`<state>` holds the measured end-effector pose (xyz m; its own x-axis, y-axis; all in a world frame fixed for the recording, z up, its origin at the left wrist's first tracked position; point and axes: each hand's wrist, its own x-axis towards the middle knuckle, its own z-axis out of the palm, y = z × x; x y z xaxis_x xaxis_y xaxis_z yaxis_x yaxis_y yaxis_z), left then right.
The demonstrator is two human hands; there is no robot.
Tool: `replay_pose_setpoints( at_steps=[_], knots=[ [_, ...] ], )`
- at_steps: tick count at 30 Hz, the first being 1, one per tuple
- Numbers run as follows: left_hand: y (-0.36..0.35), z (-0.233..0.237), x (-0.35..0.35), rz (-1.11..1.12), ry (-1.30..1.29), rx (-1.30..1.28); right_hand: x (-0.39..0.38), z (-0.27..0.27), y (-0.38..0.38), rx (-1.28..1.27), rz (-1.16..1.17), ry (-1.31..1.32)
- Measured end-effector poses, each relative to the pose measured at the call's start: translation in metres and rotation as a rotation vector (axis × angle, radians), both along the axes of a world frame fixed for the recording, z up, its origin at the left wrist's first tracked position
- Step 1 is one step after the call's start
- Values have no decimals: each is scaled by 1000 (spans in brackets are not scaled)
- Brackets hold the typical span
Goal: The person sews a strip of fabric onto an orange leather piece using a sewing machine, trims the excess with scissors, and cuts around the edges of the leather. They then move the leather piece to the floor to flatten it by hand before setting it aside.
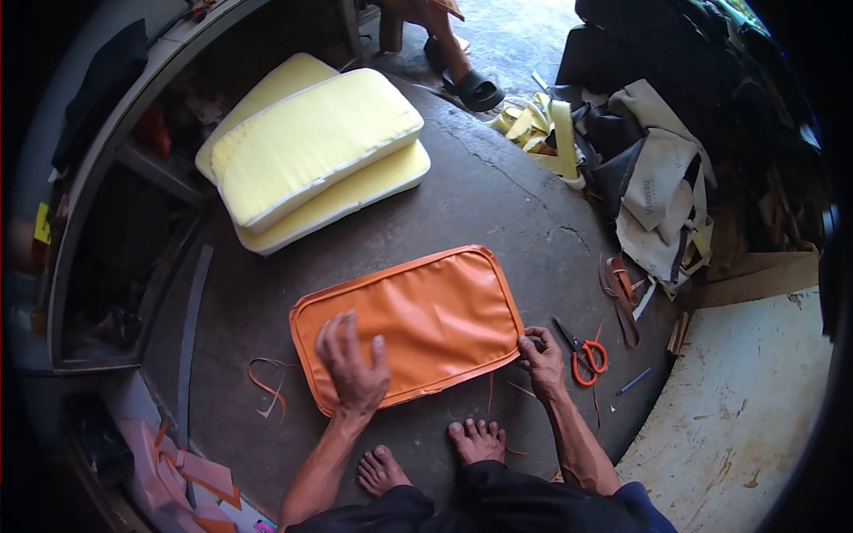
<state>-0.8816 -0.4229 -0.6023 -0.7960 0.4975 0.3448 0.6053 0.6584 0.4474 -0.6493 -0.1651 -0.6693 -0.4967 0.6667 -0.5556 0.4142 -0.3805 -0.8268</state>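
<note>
An orange vinyl cushion cover (435,311) with a piped edge lies on the dark floor in front of my bare feet, its surface slightly wrinkled. Over its left part my left hand (355,366) is raised with fingers apart and nothing in them. My right hand (542,360) pinches the cover's edge at the lower right corner between thumb and fingers. Scissors (586,357) with orange handles rest on the floor right of that hand, and a blue pen (633,381) lies just beyond them.
Yellow foam cushions (320,147) are stacked at the upper left. Fabric scraps (657,191) pile up at the right, above a pale board (729,400). A brown strap (624,298) lies near the scissors. Another person's sandalled foot (474,91) shows at the top.
</note>
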Motion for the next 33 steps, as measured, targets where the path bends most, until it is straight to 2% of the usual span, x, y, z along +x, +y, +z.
replay_pose_setpoints(
  at_steps=[2,3,5,6,9,12,14,15,17,18,20,24,26,33],
  knots=[
    [-49,5,14,309,36,-20,-4,7,-4,-13,-17,45],
    [-75,-3,25,323,41,-25,-2,0,-2,-15,-19,41],
    [-116,-25,42,570,-666,247,1,-4,1,-14,-8,44],
    [-119,-22,48,594,-656,253,1,-6,2,-24,-3,62],
    [-127,-22,59,567,-724,195,-7,6,-1,55,13,12],
    [-139,-50,59,515,-703,222,-9,15,-3,63,23,-2],
    [-142,-63,63,615,-881,450,-10,12,0,54,18,-3],
    [-142,-67,63,611,-881,455,-9,11,1,56,31,-7],
    [-142,-74,66,661,-1039,728,-4,7,1,61,32,-17],
    [-141,-68,67,655,-1046,726,-3,3,2,20,26,20],
    [-134,-48,66,626,-1159,918,-3,4,4,-17,20,60],
    [-142,-55,70,618,-1208,985,-3,3,2,-42,-2,46],
    [-143,-58,71,636,-1246,1110,-1,1,3,-42,-3,47],
    [-140,-59,72,648,-1239,1054,0,-2,7,-7,20,20]
  ],
)
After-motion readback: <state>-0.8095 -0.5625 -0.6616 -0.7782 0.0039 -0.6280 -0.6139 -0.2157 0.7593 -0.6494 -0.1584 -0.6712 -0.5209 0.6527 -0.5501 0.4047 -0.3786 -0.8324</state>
